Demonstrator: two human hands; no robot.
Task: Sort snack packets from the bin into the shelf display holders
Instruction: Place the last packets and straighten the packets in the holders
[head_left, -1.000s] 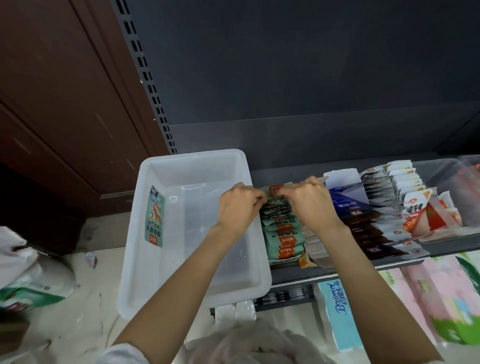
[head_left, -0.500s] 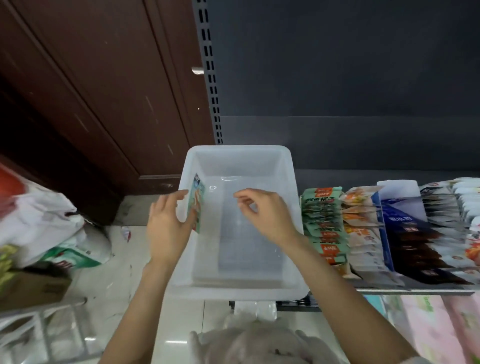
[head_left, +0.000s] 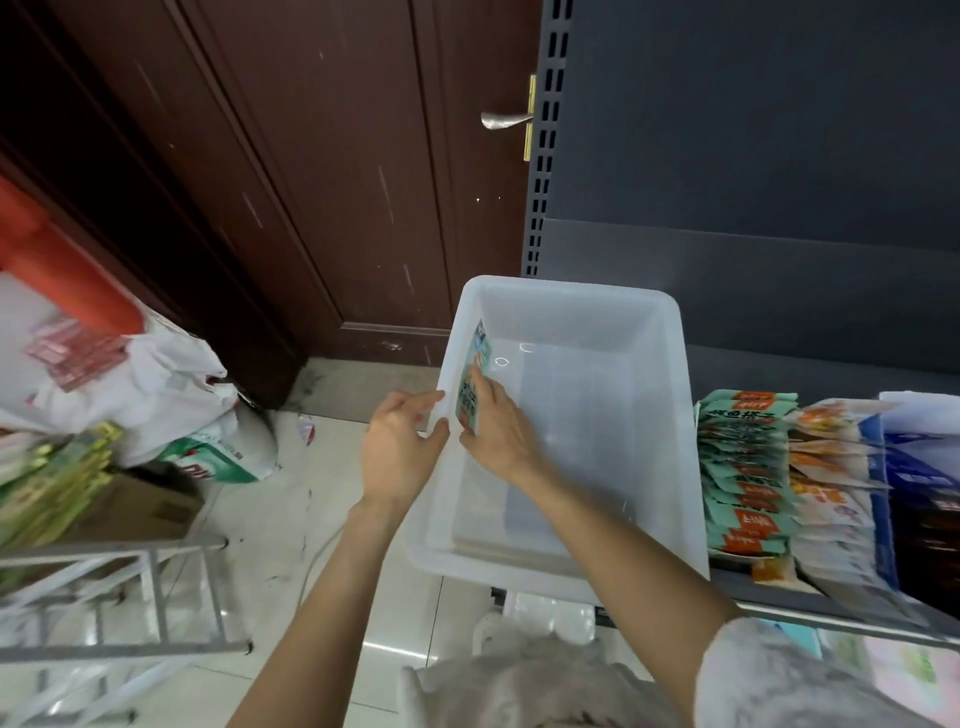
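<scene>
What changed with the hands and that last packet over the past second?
Both hands left the shelf rows for the bin. The right hand now touches the packet against the left wall; the left hand holds the rim. Packet and shelf rows stayed put.

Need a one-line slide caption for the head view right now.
Right hand pinches the last teal snack packet against the translucent white plastic bin wall; left hand grips the rim.

Bin (head_left: 670, 415): translucent white plastic, smooth, glossy highlights on floor and walls. Packet (head_left: 471, 379) against the bin's left wall: printed film, slight sheen. Door (head_left: 311, 182): dark brown wood, matt, scuffed. Handle (head_left: 501, 119): bright metal. Shelf upright (head_left: 543, 156): grey painted metal, matt. Floor (head_left: 291, 499): pale tile, glossy, dirt-marked. Bag (head_left: 156, 384): white plastic, crinkled.
</scene>
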